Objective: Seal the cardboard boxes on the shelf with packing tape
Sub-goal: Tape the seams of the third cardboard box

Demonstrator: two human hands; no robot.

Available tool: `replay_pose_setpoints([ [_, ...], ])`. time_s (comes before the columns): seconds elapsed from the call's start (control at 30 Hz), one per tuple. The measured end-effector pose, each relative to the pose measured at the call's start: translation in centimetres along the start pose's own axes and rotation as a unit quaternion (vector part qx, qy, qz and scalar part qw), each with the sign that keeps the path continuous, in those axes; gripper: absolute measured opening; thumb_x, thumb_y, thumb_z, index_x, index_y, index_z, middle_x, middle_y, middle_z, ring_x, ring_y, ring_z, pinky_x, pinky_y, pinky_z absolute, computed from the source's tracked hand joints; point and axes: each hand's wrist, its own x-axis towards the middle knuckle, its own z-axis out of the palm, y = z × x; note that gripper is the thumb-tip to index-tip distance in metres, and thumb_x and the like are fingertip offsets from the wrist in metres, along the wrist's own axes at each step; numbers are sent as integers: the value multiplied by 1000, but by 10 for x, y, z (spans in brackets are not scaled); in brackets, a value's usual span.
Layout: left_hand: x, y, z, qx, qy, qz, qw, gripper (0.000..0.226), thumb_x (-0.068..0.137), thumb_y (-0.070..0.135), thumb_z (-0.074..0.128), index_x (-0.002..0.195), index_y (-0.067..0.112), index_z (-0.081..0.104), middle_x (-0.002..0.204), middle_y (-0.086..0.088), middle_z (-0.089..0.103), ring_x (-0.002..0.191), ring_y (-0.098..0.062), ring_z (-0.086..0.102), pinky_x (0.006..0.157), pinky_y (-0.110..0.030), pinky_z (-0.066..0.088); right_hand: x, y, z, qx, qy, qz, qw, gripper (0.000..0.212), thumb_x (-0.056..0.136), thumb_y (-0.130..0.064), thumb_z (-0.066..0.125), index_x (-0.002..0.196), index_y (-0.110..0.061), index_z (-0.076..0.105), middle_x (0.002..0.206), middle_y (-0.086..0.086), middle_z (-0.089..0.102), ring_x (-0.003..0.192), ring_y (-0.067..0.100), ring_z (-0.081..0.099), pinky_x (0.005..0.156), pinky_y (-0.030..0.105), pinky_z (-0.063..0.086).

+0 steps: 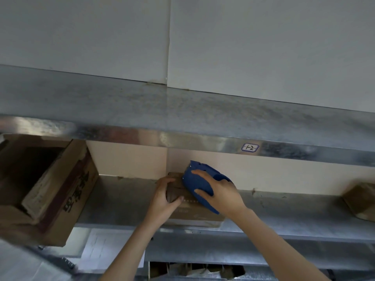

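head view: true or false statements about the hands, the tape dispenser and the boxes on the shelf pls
1. The right hand holds a blue tape dispenser on top of the small cardboard box. True.
2. The left hand hangs clear of that box. False: it grips the box's left end.
3. The large cardboard box at left is sealed. False: it stands open.
4. A label marked 1-2 sits on the upper shelf edge. True.

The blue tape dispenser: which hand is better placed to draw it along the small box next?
Right, probably. The right hand grips the blue tape dispenser, which sits on top of the small box; the left hand holds the box's left end, so it is busy steadying it.
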Motion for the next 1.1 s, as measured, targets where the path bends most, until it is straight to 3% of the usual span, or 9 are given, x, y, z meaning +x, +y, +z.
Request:
replay_pose_setpoints([
  [0.2, 8, 12, -22, 15, -13, 21, 1000, 45, 81, 6, 77, 118, 24, 58, 122, 10, 58, 111, 17, 48, 90, 0, 32, 1, 6, -11, 13, 30, -45, 998, 56, 97, -51, 44, 144, -58, 15, 85, -4, 70, 63, 14, 59, 60, 29, 51],
  [0.37, 20, 27, -46, 23, -12, 29, 999, 34, 86, 8, 73, 116, 22, 65, 116, 14, 65, 109, 13, 54, 88, -2, 38, -6, 4, -28, 10, 87, -129, 988, 50, 92, -53, 48, 140, -50, 37, 62, -9, 62, 43, 5, 33, 47, 18, 35],
  [0.5, 26, 43, -59, 23, -37, 46, 998, 33, 89, 7, 70, 116, 26, 66, 113, 16, 68, 106, 12, 59, 89, -8, 44, -9, -5, -36, -7, 74, -182, 981, 50, 93, -52, 46, 141, -47, 38, 50, -10, 50, 39, 7, 28, 40, 21, 37],
  [0.67, 25, 59, -71, 0, -126, 43, 991, 40, 94, -2, 60, 126, 22, 63, 123, 12, 67, 114, 3, 61, 95, -13, 45, -16, -13, -40, -8, 61, -220, 974, 50, 94, -47, 50, 143, -44, 38, 50, -15, 30, 38, 8, 25, 35, 25, 36],
  [0.8, 18, 70, -73, -11, -177, 41, 983, 44, 96, -7, 53, 122, 27, 61, 118, 23, 67, 113, 7, 60, 93, -9, 43, -20, -16, -41, -25, 60, -230, 971, 50, 95, -47, 49, 143, -44, 38, 49, -13, 25, 38, 10, 23, 34, 24, 31],
  [1.1, 11, 69, -65, -49, -184, 24, 981, 36, 93, -13, 53, 105, 17, 67, 100, 17, 73, 97, -1, 67, 84, -13, 47, -29, -17, -45, -34, 57, -225, 972, 49, 94, -47, 48, 142, -41, 43, 50, -11, 19, 40, 11, 20, 35, 21, 27],
])
